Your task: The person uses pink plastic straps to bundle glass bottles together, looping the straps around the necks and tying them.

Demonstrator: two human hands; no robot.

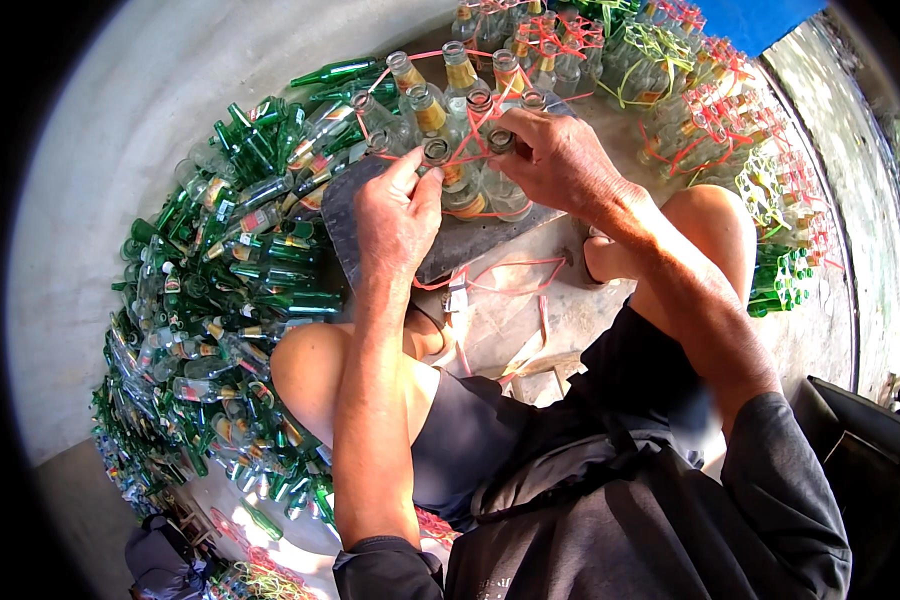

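Clear glass bottles (pixel 430 115) with gold neck labels stand upright in a cluster on a dark flat board (pixel 344 212) in front of me. Red plastic strapping (pixel 460 157) winds around and between their necks. At the near left of the cluster, my left hand (pixel 400 215) is closed, thumb and forefinger pinching the strapping beside a bottle mouth. My right hand (pixel 560 160) is curled over the necks at the near right, its fingers closed on the strapping; its fingertips are partly hidden.
A large heap of loose green and clear bottles (pixel 270 275) lies along my left. Bundles of clear bottles (pixel 705 125) tied with red and yellow-green strapping stand at the far right. Loose red strapping (pixel 515 265) lies on the floor between my legs. A blue sheet (pixel 755 20) is at the top right.
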